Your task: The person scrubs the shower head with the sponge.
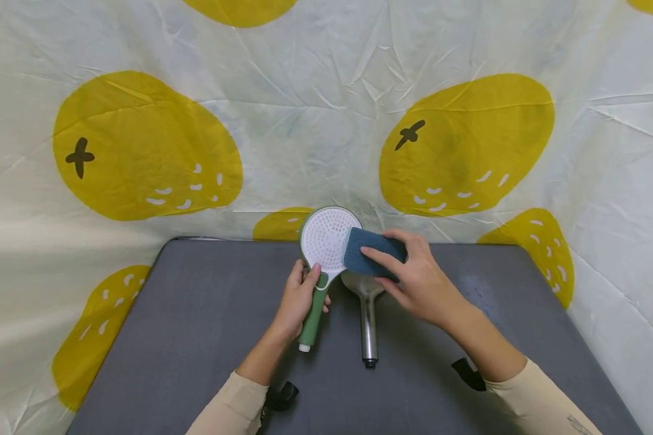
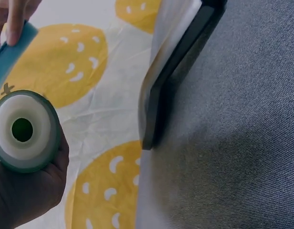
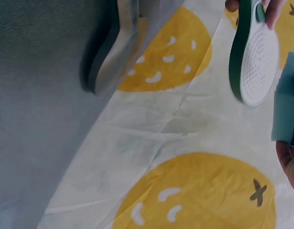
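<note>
My left hand (image 1: 296,297) grips the green handle of a handheld shower head (image 1: 326,240), raised above the table with its white, nozzle-dotted face turned toward me. In the left wrist view the hollow end of the green handle (image 2: 42,157) points at the camera. My right hand (image 1: 421,281) pinches a blue sponge (image 1: 374,254), dark on one side and lighter on the other. From the head, the sponge overlaps the right edge of the white face; a gap shows between sponge (image 3: 286,102) and shower head (image 3: 258,67) in the right wrist view.
A second shower head, silver with a metallic handle (image 1: 369,329), lies on the grey table (image 1: 212,338), its head partly hidden behind the sponge and green shower head. White cloth (image 1: 310,145) with yellow fruit prints hangs behind and beside the table. Black straps (image 1: 284,397) sit near the wrists.
</note>
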`<state>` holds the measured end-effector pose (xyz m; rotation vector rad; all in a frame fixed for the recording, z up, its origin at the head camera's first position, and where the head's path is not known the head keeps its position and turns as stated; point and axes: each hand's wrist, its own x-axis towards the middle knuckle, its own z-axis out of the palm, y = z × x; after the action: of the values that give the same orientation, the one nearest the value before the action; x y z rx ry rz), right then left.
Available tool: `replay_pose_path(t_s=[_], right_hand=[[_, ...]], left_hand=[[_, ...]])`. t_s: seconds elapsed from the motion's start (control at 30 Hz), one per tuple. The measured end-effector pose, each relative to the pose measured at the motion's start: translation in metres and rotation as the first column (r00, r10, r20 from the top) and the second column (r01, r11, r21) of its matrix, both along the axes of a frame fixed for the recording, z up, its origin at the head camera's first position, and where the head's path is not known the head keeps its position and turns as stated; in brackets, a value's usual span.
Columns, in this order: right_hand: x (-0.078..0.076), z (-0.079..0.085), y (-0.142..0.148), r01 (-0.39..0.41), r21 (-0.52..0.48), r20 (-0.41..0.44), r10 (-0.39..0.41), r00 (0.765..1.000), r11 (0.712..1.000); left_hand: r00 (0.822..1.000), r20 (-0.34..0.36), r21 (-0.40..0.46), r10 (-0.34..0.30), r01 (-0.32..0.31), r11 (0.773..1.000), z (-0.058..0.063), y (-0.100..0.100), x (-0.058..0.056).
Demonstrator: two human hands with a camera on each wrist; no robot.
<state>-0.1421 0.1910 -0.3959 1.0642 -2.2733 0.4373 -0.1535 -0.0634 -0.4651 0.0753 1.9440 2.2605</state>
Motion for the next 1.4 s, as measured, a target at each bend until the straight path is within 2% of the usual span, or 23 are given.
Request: replay_pose_path(t_s=[0.1,0.2,0.4,0.57,0.7,1.0,1.13,1.3,1.4], right_hand=[[0.001,-0.002,0.009,0.004,-0.031,0.007,-0.003,1.000,1.000],[0.005,-0.004,0.016,0.008,-0.063,0.005,-0.007,1.000,0.998],[0.012,-0.008,0.028,0.048,-0.082,0.012,-0.047,0.999,0.995],[0.016,-0.012,0.035,0.079,-0.069,0.051,-0.075,0.996,0.994],[0.018,-0.017,0.038,0.082,-0.065,0.064,-0.078,0.995,0.995],[0.015,-0.031,0.033,0.044,-0.074,0.050,-0.040,0.998,0.996],[0.017,-0.031,0.033,0.060,-0.064,0.086,-0.055,0.995,0.996],[0.017,-0.029,0.027,0.014,-0.062,0.064,-0.010,0.998,0.998],[0.016,-0.027,0.020,-0.018,-0.040,0.045,0.019,0.999,0.999]], left_hand=[[1.000,-0.002,0.004,-0.017,0.017,1.000,0.001,0.002,0.001],[1.000,-0.008,0.044,-0.027,0.028,0.999,0.002,0.004,0.002],[0.998,-0.052,0.126,0.036,-0.029,0.992,0.004,0.004,0.001],[0.995,-0.058,0.061,0.085,-0.082,0.995,0.003,0.001,-0.001],[0.995,-0.047,0.038,0.093,-0.091,0.995,0.003,0.001,-0.002],[0.999,-0.031,0.092,0.024,-0.022,0.996,0.005,0.001,-0.004],[0.999,-0.051,0.120,0.012,-0.006,0.993,0.007,0.001,-0.006],[0.998,-0.068,0.120,-0.017,0.025,0.992,0.011,0.001,-0.010],[0.998,-0.045,0.110,-0.043,0.048,0.993,0.015,0.003,-0.012]])
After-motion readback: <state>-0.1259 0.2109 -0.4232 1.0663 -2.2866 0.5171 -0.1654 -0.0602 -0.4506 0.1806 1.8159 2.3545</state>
